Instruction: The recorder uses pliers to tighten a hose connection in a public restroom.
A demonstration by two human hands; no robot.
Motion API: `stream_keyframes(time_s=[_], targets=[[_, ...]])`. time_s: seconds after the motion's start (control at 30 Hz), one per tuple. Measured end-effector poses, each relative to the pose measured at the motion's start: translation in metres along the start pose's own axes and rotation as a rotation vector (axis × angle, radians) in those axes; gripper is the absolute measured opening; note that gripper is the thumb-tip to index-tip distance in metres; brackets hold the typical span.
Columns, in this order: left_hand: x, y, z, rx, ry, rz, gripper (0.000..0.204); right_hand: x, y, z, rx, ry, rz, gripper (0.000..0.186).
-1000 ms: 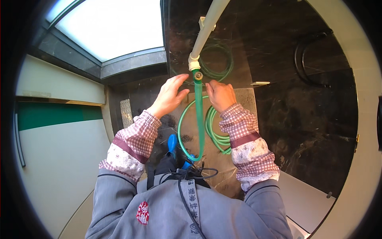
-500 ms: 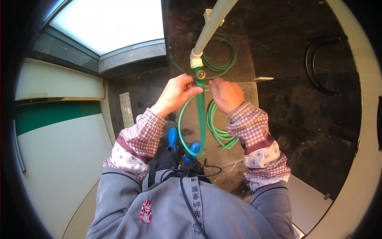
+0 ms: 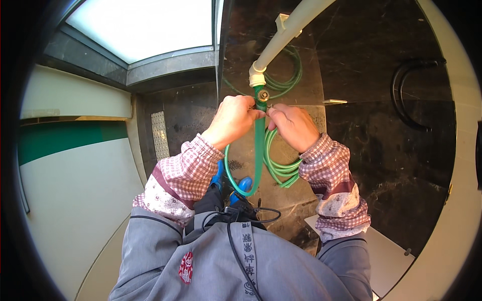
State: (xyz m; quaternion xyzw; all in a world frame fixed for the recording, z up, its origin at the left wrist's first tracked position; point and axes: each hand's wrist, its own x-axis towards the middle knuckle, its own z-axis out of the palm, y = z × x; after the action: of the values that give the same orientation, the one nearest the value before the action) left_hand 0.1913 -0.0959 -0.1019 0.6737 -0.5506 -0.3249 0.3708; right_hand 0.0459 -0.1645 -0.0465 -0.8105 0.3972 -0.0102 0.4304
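A green hose (image 3: 259, 155) hangs in a loop from a green tap (image 3: 263, 95) with a brass-coloured round end, below a cream pipe (image 3: 293, 32). My left hand (image 3: 233, 120) is closed at the hose's upper end, its thumb pressed against the hose and its other fingers partly hidden behind. Just right of the joint, my right hand (image 3: 296, 126) is pinched, thumb against curled fingers. A thin, small piece shows at its fingertips, too small to name. The rest of the hose lies coiled (image 3: 275, 163) on the floor below.
Another green coil (image 3: 293, 75) shows beyond the pipe at the dark wall. A bent black tube (image 3: 401, 95) is at the right. A bright window (image 3: 145, 27) and a white-and-green panel (image 3: 75, 175) are on the left. My blue shoes (image 3: 243, 185) stand under the hose loop.
The pipe and tap sit slightly farther right in view. My right hand has drawn slightly away from the joint and turned, showing its thumb. My left hand stays at the hose's top.
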Motion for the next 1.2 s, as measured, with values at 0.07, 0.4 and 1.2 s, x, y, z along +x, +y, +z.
stream_keyframes(time_s=[0.07, 0.4, 1.2], targets=[[0.001, 0.000, -0.001, 0.016, -0.014, -0.029, 0.019, -0.001, 0.002, -0.002, -0.032, -0.024, -0.062, 0.033], [0.006, 0.012, -0.015, -0.187, -0.226, -0.262, 0.019, -0.021, -0.013, 0.042, -0.241, 0.319, -0.106, 0.011], [0.024, 0.027, -0.036, -0.326, -0.522, -0.467, 0.026, -0.038, -0.020, 0.058, 0.194, 0.292, 0.009, 0.042]])
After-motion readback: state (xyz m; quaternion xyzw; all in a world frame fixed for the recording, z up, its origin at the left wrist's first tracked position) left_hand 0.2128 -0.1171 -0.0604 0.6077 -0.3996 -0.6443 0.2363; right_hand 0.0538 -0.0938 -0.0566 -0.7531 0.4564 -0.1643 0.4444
